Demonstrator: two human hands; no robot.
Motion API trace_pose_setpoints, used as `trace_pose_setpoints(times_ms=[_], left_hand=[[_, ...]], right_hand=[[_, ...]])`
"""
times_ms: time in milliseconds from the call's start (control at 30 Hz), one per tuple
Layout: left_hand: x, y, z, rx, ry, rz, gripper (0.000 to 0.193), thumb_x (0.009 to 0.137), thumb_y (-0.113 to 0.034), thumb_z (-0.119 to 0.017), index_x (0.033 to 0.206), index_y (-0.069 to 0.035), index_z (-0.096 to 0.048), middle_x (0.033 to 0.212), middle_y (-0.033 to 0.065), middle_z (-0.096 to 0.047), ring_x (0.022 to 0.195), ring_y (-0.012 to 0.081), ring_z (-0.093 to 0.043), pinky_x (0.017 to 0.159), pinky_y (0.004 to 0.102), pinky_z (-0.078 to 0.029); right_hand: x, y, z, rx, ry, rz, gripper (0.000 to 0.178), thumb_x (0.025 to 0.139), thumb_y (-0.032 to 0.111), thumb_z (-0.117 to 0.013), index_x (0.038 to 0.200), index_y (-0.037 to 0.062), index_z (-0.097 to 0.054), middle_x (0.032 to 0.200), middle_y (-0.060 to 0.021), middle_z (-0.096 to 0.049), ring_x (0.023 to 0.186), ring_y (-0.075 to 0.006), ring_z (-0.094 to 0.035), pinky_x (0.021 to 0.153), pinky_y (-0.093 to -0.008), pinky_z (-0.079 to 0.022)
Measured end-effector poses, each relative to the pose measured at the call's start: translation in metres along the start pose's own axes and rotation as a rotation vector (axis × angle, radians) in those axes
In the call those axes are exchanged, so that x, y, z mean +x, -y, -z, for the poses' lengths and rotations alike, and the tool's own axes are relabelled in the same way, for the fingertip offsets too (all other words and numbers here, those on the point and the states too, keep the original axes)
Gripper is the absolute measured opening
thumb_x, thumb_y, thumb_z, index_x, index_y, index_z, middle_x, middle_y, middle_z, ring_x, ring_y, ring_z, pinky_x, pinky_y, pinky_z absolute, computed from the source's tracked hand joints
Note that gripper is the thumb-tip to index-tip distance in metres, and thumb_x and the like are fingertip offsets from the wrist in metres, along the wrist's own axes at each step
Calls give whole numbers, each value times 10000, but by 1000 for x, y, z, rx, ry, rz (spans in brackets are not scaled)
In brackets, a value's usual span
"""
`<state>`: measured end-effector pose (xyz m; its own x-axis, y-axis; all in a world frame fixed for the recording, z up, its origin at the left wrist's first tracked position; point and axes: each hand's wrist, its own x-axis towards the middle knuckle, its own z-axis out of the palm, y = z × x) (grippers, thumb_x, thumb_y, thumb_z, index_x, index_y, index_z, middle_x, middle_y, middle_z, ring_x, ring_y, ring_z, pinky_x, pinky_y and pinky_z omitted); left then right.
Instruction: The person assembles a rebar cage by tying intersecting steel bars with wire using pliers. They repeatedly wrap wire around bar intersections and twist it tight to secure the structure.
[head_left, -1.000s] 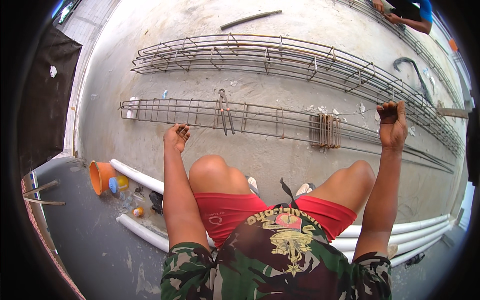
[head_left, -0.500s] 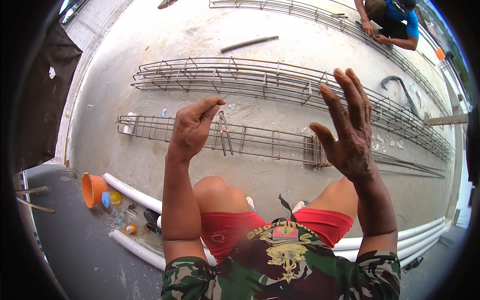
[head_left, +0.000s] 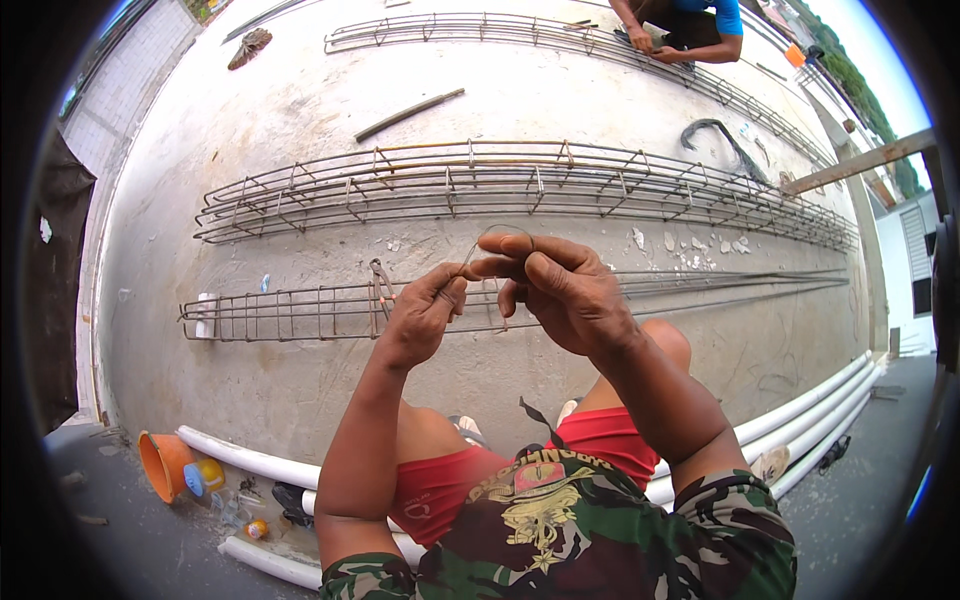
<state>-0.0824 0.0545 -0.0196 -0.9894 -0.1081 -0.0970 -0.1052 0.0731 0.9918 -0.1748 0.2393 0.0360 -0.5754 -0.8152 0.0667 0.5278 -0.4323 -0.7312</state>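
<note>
In front of me, a thin bent wire (head_left: 476, 246) arcs between my two hands. My left hand (head_left: 424, 314) is closed, pinching one end of it between thumb and fingers. My right hand (head_left: 562, 292) has its fingers curled in at the wire's other end, the thumb against the index finger. Below them lies a narrow steel rebar cage (head_left: 275, 317), partly hidden by my hands. A pair of pincers (head_left: 381, 287) with reddish marks on the handles rests on the cage, just left of my left hand.
A larger rebar cage (head_left: 420, 185) lies beyond, with loose rods (head_left: 740, 281) at right. Farther off, a person in blue (head_left: 690, 30) works at another cage. White pipes (head_left: 250, 458), an orange bucket (head_left: 165, 466) and a blue-lidded jar (head_left: 204, 476) are near left.
My right hand has come left and down from its raised, spread position, and its fingers have curled in at the wire. The view has shifted right; the pincers remain on the cage.
</note>
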Motion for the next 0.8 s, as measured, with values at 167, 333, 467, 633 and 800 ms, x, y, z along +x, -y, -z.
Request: trace_pose_setpoints(times_ms=[167,333,467,633,800], left_hand=[[-3,-8,-22,439,145,-169,202,946,-219,-538,986,-28,-592,836,181,-641,771,366,-612,651,411,-463],[-10,-10,-1,561,85,-140,181,908,-193,-608,868,-18,-625,752,156,-636,663,317,-612,590,373,-467],[-8,-3,3,324,93,-201,187,921,-201,-605,893,-17,-627,741,107,-640,653,196,-592,594,327,-451],[4,13,-5,1,109,106,210,959,-212,-545,980,-6,-582,775,97,-633,697,169,-571,641,301,-441],[6,-2,-22,529,63,-233,177,913,-192,-601,951,-21,-620,784,146,-636,684,280,-610,622,345,-468]], right_hand=[[19,4,29,-1265,124,239,281,936,158,-581,1199,76,-634,1233,-110,-611,1154,-203,-571,783,-335,-475],[-10,-8,46,-1345,278,-438,276,914,243,-611,1109,59,-678,1025,-107,-679,935,-250,-642,790,-374,-489],[-18,-1,28,-787,363,-592,315,924,248,-610,1113,3,-672,937,-109,-713,861,-187,-660,759,-333,-502],[-12,13,-8,-363,6,85,298,914,186,-623,1125,-23,-651,1045,-132,-685,905,-174,-629,732,-305,-463],[11,20,39,-1672,115,327,207,916,149,-590,1056,18,-668,1052,-119,-673,880,-252,-640,745,-367,-483]])
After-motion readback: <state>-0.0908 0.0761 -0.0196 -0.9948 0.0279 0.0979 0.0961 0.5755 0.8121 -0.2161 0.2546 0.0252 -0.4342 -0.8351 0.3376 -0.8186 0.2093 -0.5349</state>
